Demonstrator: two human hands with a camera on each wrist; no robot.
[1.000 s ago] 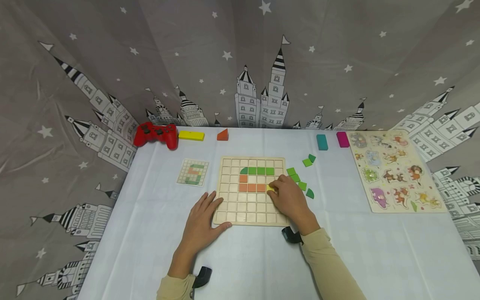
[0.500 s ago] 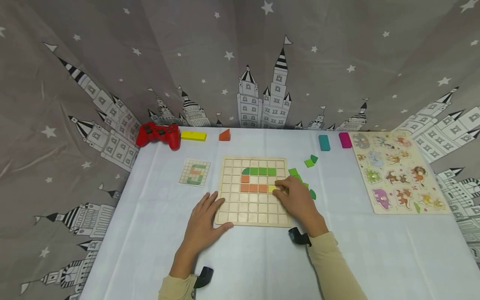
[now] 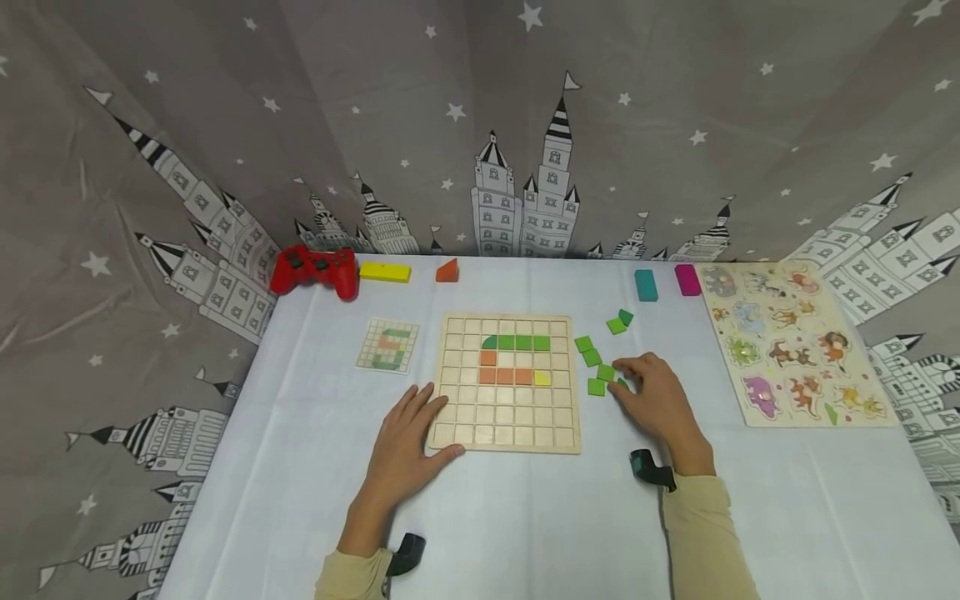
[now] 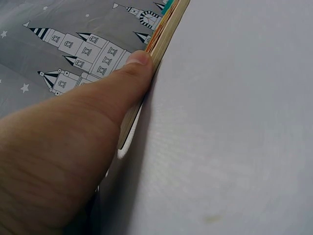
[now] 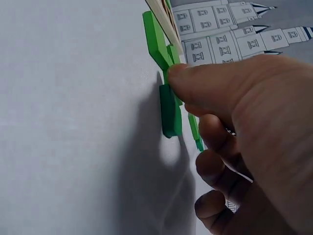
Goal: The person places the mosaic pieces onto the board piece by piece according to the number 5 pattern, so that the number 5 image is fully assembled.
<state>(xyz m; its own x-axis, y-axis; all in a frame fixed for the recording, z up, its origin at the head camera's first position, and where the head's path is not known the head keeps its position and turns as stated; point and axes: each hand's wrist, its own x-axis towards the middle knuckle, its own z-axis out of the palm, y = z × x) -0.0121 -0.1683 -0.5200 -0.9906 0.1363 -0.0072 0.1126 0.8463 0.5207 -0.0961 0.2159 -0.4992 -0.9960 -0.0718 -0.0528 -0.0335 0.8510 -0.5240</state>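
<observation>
My left hand (image 3: 403, 446) lies with fingers spread at the lower-left corner of the wooden grid board (image 3: 457, 412). In the left wrist view its thumb (image 4: 137, 61) rests against the board's edge (image 4: 168, 41). Set in the grid are a green row (image 3: 523, 342), orange tiles (image 3: 506, 376) and a yellow tile (image 3: 542, 378). My right hand (image 3: 660, 404) is over the loose green tiles right of the board, thumb and index finger apart beside a light green tile (image 3: 606, 372). A dark green rounded piece (image 5: 169, 110) shows just below the thumb in the right wrist view.
A pattern card (image 3: 387, 345) lies left of the board. Along the back are a red game controller (image 3: 315, 271), a yellow block (image 3: 385, 272), an orange-red block (image 3: 447, 270), a teal block (image 3: 646, 285) and a magenta block (image 3: 687, 280). An animal puzzle board (image 3: 795, 408) lies at right.
My right hand has let go of the yellow tile, which stays in the grid, and has moved right to the loose green tiles. The left hand has stayed in place.
</observation>
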